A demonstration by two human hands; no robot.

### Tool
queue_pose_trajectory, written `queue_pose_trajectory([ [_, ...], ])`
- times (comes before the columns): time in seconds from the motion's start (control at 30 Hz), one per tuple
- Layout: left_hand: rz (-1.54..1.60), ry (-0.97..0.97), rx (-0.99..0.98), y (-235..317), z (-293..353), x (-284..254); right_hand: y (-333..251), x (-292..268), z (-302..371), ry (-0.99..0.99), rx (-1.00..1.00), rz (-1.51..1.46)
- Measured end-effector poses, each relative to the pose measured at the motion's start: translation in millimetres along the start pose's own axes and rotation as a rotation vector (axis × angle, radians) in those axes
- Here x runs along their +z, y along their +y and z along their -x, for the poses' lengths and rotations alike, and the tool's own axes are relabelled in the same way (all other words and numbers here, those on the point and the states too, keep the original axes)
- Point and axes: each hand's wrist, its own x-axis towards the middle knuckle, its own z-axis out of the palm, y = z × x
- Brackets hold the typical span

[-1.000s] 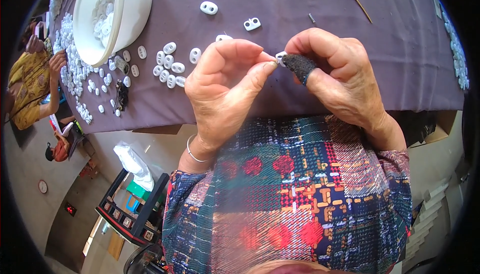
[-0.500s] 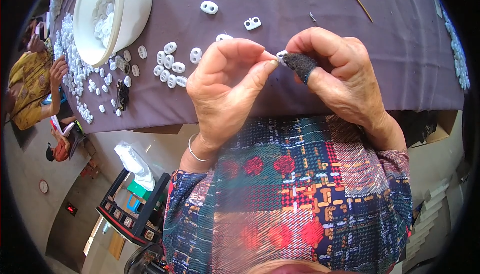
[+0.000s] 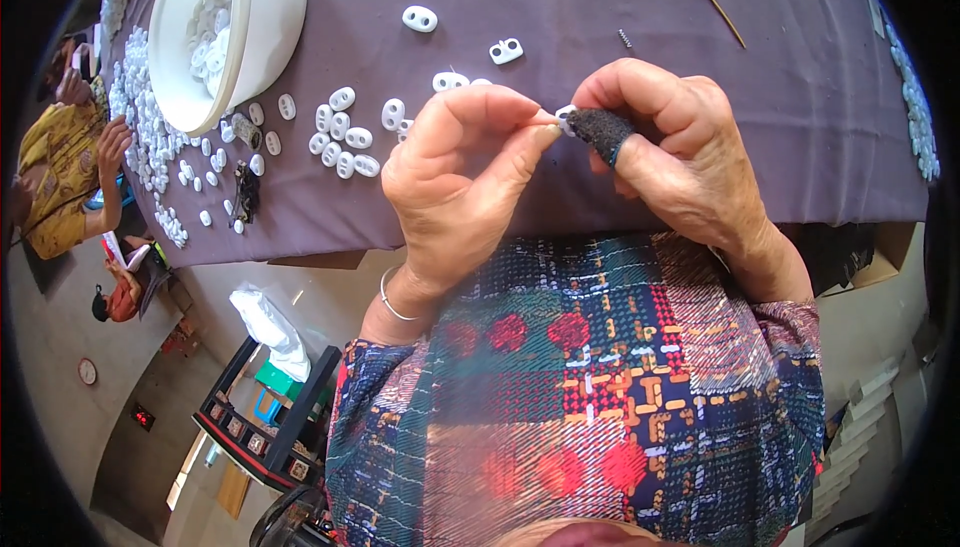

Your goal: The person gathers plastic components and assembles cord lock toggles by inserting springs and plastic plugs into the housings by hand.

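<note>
Above the near part of the cloth, my two hands meet at a small white two-hole cord lock [image 3: 564, 119]. My left hand [image 3: 465, 172] is closed in a pinch, thumb and forefinger tips at the cord lock's left end. My right hand [image 3: 675, 142] grips its other end, with a dark fabric sleeve [image 3: 600, 132] over the thumb. Fingers hide much of the piece. Beyond my left hand lie loose white cord locks [image 3: 450, 81], and another cord lock [image 3: 506, 51] with its plunger pushed out sits farther back.
A white tub [image 3: 275, 27] of small white parts lies at the far left, beside a heap of white pieces [image 3: 145, 117]. Small metal springs [image 3: 625, 38] and a thin wooden stick [image 3: 715, 9] rest on the purple cloth [image 3: 820, 127]. Another person's hand [image 3: 113, 147] is at the left edge.
Both hands stay together at the cord lock. My left hand has shifted slightly down and right, showing more of the loose pieces behind it.
</note>
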Motion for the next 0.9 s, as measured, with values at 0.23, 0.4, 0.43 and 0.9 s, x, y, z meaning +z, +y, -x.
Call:
queue_pose_trajectory([
  [0.23,0.014,-0.002,-0.044,2.4,-2.2,-0.4,4.0,6.9,-2.1,0.025,-0.088,0.028],
  [0.4,0.015,-0.048,-0.074,4.4,-4.8,-5.4,6.8,5.6,-2.5,-0.009,-0.08,0.011],
  [0.43,-0.019,-0.086,-0.056,3.7,-5.3,-7.0,5.6,4.5,-2.4,-0.024,-0.054,0.013],
  [0.9,0.033,-0.082,-0.037,7.7,-3.7,-6.3,1.4,2.7,1.8,-0.057,-0.046,0.037],
])
